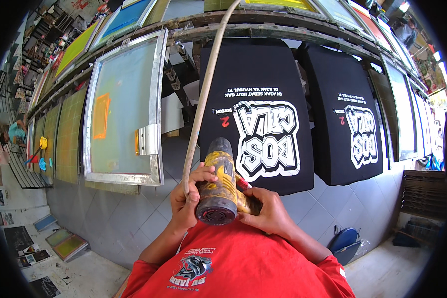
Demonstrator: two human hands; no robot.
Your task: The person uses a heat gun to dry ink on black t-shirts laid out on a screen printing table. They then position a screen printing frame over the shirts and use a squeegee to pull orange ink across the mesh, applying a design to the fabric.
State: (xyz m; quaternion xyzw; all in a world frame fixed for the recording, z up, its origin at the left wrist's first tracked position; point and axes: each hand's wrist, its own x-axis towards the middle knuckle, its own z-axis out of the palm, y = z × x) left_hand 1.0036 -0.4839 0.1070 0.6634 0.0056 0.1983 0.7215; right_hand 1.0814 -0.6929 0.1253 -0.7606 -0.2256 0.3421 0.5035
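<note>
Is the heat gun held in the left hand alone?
No, the right hand grips the handle of the heat gun, while the left hand touches its side.

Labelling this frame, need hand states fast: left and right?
Left hand: closed around the pale cord, fingers against the heat gun.
Right hand: closed, holding the heat gun by its handle.

Heat gun (pixel 219 185): scuffed plastic. Printed shirts (pixel 263 94): matt, smooth cloth. Screen frame (pixel 124 178): shiny metal. Tiles (pixel 119 208): smooth, glossy.
</note>
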